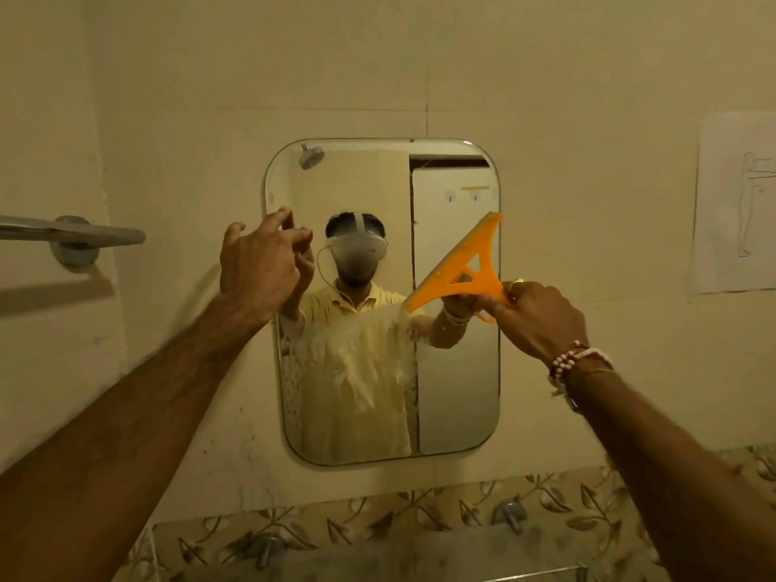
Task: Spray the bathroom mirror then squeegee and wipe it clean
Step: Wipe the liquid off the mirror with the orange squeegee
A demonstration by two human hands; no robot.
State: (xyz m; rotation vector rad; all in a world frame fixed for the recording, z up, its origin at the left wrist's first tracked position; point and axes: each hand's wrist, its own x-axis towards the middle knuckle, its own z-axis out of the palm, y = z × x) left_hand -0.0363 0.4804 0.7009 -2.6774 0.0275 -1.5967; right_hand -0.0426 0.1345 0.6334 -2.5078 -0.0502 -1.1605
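One foam-streaked mirror (453,371) on beige wall, right hand (541,317) clamped on orange squeegee (462,266), left hand (260,262) loosely spread.

squeegee (460,266) on mirror (457,392), towel bar (71,235) left

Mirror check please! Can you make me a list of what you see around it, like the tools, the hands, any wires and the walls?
Surface: mirror on the wall, white foam streaks over its lower left half.
Job's things: orange squeegee, blade tilted against the glass; no spray bottle or cloth seen.
Clutter: nothing seen.
Grippers: right hand grips the squeegee handle; left hand empty, fingers curled at the mirror's left edge.
Cables: nothing seen, apart from a thin wire in the reflection.
Surroundings: towel bar left, paper drawing right, leaf-pattern tiles below.
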